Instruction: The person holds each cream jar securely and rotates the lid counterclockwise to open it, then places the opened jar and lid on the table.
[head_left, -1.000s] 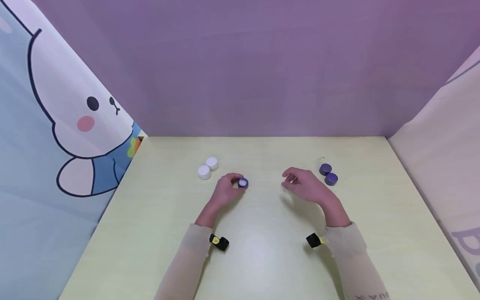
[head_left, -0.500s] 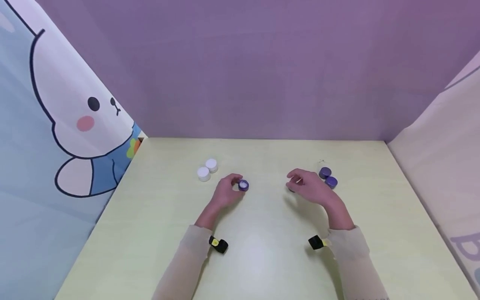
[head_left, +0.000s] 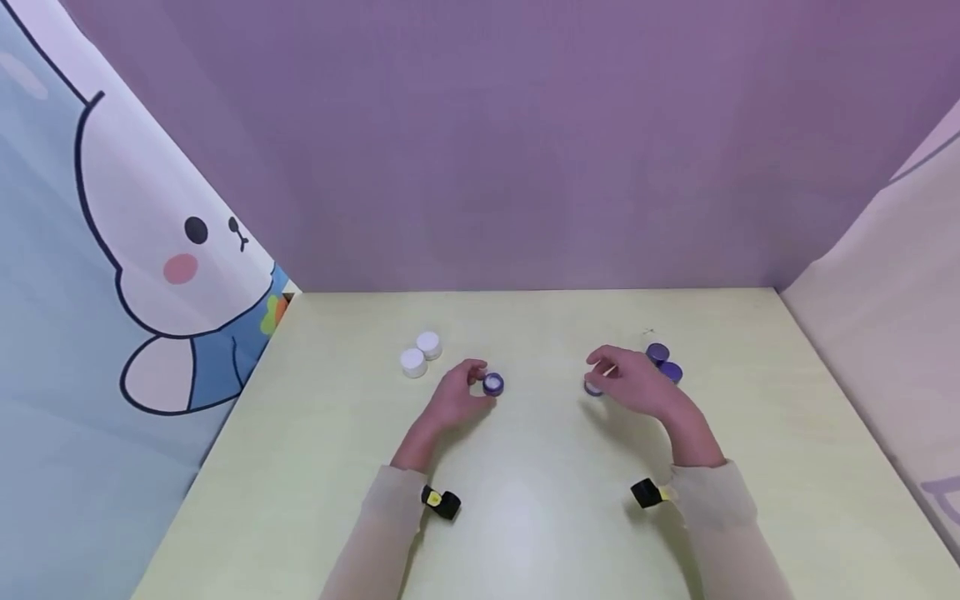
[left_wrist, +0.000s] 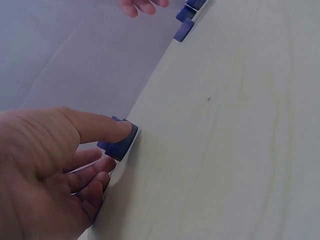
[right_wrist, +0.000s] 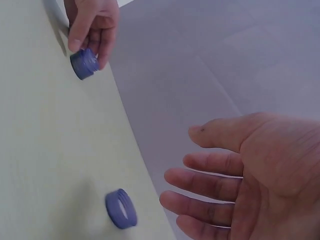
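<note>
My left hand [head_left: 478,383] pinches a small purple jar [head_left: 493,384] with a white inside, standing on the pale yellow table [head_left: 525,517]. The left wrist view shows the thumb and fingers round the jar [left_wrist: 120,142]. My right hand [head_left: 603,372] hovers open, fingers spread and holding nothing, just above a purple lid [head_left: 593,388] lying on the table. In the right wrist view that lid [right_wrist: 121,208] lies below the open palm, and the left hand [right_wrist: 92,25] with its jar [right_wrist: 84,64] shows farther off.
Two purple jars [head_left: 657,353] [head_left: 672,372] stand just behind the right hand. Two white lids [head_left: 428,342] [head_left: 412,362] lie left of the left hand. A purple wall closes the back, with printed panels at both sides.
The right hand has drawn slightly to the right and uncovered a purple lid that now lies on the table below its fingers. The left hand keeps hold of its jar.
</note>
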